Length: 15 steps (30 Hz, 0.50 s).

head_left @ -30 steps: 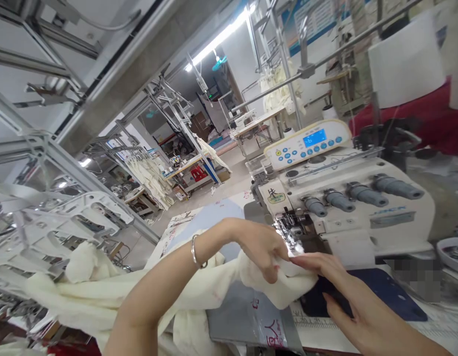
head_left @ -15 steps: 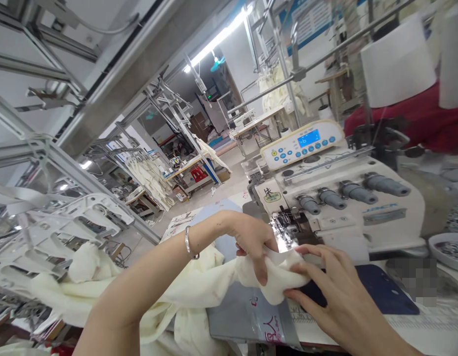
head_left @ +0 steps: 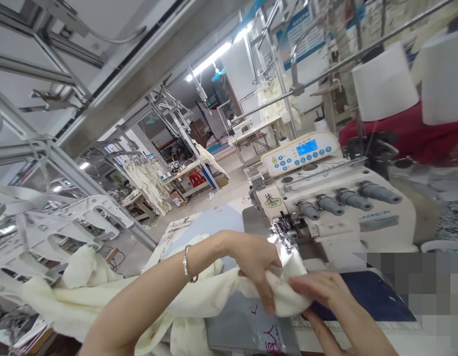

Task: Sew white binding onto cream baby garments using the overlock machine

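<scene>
A cream fabric garment (head_left: pixel 199 296) lies across the sewing table and trails off to the left. My left hand (head_left: pixel 256 267), a silver bangle on its wrist, is closed on a bunched end of the fabric just in front of the presser foot (head_left: pixel 285 235) of the white overlock machine (head_left: pixel 336 207). My right hand (head_left: pixel 325 296) is pressed on the same bunch from the right, its fingers curled over the cloth above a dark blue mat (head_left: pixel 365 296).
The machine's control panel (head_left: pixel 301 151) with a blue display sits on top. Large white thread cones (head_left: pixel 384 84) stand behind on red cloth. A grey plate (head_left: pixel 247 326) with red writing covers the table front. Metal racks and hanging cream garments (head_left: pixel 147 180) fill the left.
Both hands drew the bunched fabric end slightly down and toward me, away from the presser foot; my right hand curled tighter over it. The view tilted a little.
</scene>
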Each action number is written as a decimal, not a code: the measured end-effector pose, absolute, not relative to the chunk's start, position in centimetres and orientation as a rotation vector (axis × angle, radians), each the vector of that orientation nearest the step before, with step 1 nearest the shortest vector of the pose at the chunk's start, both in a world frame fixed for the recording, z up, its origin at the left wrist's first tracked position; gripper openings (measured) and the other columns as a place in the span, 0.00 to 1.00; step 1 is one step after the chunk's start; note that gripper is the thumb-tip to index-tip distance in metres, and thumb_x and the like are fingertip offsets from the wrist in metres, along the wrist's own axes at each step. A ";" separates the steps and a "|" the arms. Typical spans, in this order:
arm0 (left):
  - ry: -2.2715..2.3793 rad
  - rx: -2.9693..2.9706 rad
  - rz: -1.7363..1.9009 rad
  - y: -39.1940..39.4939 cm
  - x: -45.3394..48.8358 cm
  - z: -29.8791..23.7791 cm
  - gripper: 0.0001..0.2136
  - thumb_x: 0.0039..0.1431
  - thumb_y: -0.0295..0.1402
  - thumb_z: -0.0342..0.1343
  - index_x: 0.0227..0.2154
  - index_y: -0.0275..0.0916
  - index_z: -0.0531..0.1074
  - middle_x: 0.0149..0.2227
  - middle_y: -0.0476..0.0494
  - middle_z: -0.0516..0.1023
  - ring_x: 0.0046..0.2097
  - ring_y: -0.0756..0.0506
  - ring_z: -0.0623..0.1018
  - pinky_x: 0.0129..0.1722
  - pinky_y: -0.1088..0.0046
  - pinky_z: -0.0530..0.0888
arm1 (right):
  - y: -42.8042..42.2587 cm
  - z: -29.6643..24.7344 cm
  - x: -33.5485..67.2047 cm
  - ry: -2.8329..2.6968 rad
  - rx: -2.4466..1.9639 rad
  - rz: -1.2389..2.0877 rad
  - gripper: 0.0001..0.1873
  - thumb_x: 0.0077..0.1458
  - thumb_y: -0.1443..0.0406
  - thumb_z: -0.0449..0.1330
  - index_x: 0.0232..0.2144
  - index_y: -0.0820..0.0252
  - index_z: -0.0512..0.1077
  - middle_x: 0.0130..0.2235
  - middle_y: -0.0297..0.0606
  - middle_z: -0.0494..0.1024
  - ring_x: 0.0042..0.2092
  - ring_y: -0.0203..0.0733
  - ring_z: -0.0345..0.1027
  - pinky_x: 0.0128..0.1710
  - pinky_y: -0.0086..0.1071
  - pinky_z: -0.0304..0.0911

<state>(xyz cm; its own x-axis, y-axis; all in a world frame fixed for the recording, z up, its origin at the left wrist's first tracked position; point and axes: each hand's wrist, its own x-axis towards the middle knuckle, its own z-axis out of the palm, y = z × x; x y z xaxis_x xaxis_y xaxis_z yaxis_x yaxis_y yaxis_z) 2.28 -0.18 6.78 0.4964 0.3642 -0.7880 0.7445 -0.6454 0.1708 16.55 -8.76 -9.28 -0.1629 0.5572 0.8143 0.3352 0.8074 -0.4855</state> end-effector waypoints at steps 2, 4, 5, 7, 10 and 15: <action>0.885 2.424 -0.875 -0.5 1.7 6.7 0.15 0.51 0.41 0.62 0.20 0.38 0.66 0.18 0.54 0.65 0.23 0.51 0.66 0.25 0.74 0.63 | -7.7 -9.6 17.6 -1.797 -0.784 0.125 0.20 0.59 0.68 0.52 0.54 0.57 0.61 0.51 0.40 0.68 0.54 0.39 0.61 0.51 0.30 0.65; 0.853 2.470 -0.808 -0.7 1.4 6.7 0.14 0.56 0.36 0.58 0.19 0.38 0.64 0.18 0.54 0.64 0.23 0.51 0.64 0.26 0.74 0.63 | -6.6 -9.9 18.4 -1.881 -0.820 0.094 0.24 0.60 0.68 0.51 0.59 0.58 0.57 0.57 0.43 0.63 0.59 0.42 0.57 0.56 0.35 0.62; 0.843 2.471 -0.810 -0.8 1.4 6.9 0.13 0.57 0.35 0.56 0.19 0.38 0.63 0.18 0.54 0.63 0.23 0.51 0.64 0.26 0.74 0.63 | -6.1 -9.9 18.7 -1.939 -0.816 0.112 0.26 0.60 0.68 0.50 0.61 0.58 0.55 0.59 0.43 0.62 0.61 0.43 0.55 0.57 0.37 0.62; 0.819 2.517 -0.843 -0.9 1.6 7.3 0.13 0.56 0.33 0.56 0.19 0.39 0.60 0.17 0.53 0.62 0.23 0.50 0.63 0.26 0.73 0.63 | -5.6 -9.7 18.8 -2.057 -0.782 0.177 0.29 0.60 0.68 0.50 0.63 0.56 0.51 0.60 0.43 0.60 0.63 0.43 0.52 0.58 0.39 0.62; 0.800 2.643 -0.886 -1.8 1.8 7.6 0.09 0.52 0.30 0.54 0.20 0.39 0.60 0.18 0.52 0.62 0.24 0.49 0.62 0.24 0.72 0.61 | -5.8 -9.2 18.2 -2.111 -0.733 0.235 0.27 0.57 0.68 0.55 0.58 0.56 0.55 0.55 0.43 0.65 0.59 0.44 0.57 0.54 0.37 0.65; 1.029 2.919 -0.377 -5.7 0.6 3.2 0.04 0.46 0.30 0.53 0.28 0.40 0.66 0.30 0.48 0.73 0.30 0.46 0.69 0.25 0.70 0.61 | -7.0 -9.6 17.6 -2.003 -0.617 0.193 0.08 0.55 0.74 0.48 0.34 0.58 0.62 0.33 0.35 0.69 0.37 0.37 0.65 0.42 0.33 0.66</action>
